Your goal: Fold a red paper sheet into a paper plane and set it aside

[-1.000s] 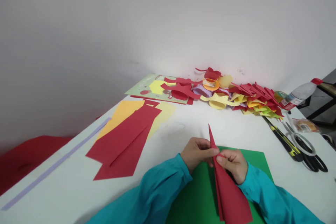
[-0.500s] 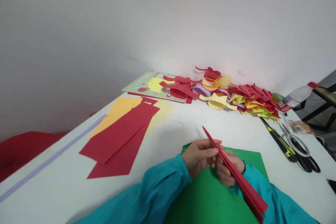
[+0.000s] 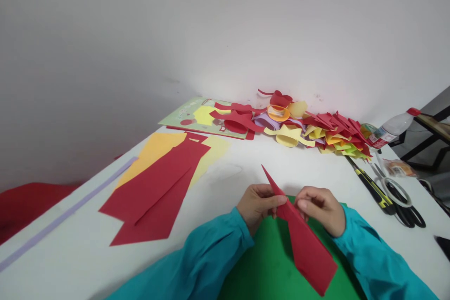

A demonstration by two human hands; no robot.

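A folded piece of red paper, pointed at its far end and wide at the near end, is held slanting above a green sheet. My left hand pinches it near its narrow part, thumb on top. My right hand is at the paper's right edge, thumb and fingers closed together there; the fingertips are partly hidden. The green sheet lies beneath both hands at the near side of the white table.
Red paper pieces overlap orange and pale yellow sheets on the left, beside a long lilac strip. Folded paper pieces are heaped along the wall. A yellow-black cutter, black scissors, tape roll and bottle are at right.
The red paper has turned so its broad face shows. My right hand has come from beneath it to its right edge, while my left hand keeps its pinch.
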